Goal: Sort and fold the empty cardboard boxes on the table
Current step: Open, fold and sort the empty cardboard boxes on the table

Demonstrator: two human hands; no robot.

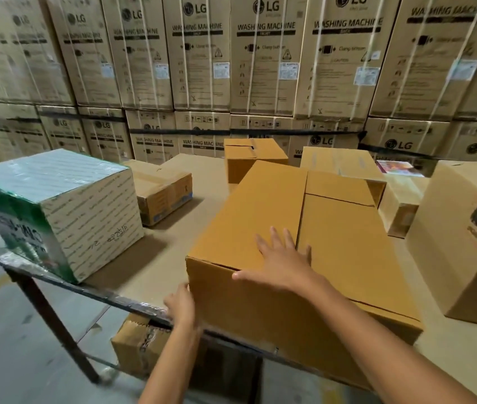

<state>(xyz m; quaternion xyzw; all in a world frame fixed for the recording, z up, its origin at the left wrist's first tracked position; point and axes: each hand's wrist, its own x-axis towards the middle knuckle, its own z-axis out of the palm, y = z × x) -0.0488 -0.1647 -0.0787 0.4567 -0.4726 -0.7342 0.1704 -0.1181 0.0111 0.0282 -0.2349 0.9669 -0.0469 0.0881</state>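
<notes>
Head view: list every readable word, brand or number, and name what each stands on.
"LG": stacked cartons, both rows.
"WASHING MACHINE": same cartons.
"Clamp bottom": same cartons, upper row.
White stickers on them: too small.
Wrapped box, print and handwriting: too blurred.
Right box, dark mark: unreadable.

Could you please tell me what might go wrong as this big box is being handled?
The big box seems to overhang the near edge of the table, so it may slip off. Its top flaps look untaped; the right hand pressing flat there could push one in. The left hand only touches a corner, giving little control.
</notes>
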